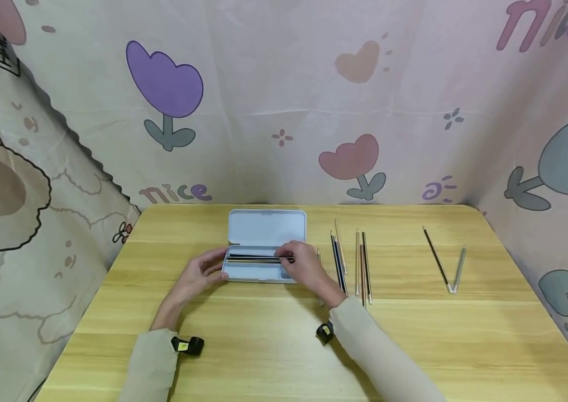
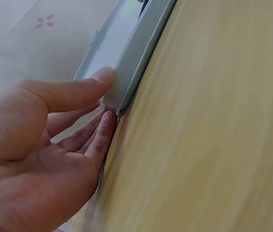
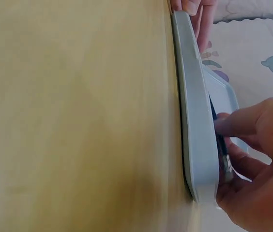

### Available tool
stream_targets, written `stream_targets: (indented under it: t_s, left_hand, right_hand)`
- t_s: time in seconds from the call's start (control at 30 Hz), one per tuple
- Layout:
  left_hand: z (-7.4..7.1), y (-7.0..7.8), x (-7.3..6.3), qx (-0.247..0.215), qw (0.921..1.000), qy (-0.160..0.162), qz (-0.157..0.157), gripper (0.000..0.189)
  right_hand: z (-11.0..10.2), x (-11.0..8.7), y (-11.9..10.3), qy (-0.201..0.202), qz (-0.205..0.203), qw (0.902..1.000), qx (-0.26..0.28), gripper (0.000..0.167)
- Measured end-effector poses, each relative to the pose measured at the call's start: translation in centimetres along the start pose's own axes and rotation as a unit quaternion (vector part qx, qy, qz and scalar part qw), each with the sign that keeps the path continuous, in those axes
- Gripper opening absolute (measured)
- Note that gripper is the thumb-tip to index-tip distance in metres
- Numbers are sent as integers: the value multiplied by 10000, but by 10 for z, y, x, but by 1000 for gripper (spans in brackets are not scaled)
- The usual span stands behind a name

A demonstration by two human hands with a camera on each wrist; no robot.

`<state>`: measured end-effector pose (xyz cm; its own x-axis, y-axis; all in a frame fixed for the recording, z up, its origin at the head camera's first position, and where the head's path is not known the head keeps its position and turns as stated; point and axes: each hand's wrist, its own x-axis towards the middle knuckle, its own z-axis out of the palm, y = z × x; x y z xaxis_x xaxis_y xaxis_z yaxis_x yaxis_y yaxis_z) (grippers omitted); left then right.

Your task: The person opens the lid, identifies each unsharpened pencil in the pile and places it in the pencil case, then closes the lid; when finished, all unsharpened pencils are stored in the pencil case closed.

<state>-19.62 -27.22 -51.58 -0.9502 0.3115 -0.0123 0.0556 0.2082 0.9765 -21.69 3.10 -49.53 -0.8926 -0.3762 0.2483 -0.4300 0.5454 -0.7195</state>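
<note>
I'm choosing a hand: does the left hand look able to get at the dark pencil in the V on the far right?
Probably not easily: the left hand grips the left end of the pencil case, with the right hand and loose pencils between it and the dark pencil.

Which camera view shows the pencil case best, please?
The head view: it shows the pencil case with open lid and inside. The left wrist view shows only one end portion; the right wrist view, mainly the outer side.
</note>
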Motion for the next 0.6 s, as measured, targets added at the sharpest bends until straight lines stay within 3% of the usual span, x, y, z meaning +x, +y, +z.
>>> stream_targets:
  t_s: [0.6]
  left_hand:
    - [-1, -1, 2, -5, 10000, -5, -9, 68]
  right_hand:
    - [3, 4, 0, 70, 246, 9997, 39, 18]
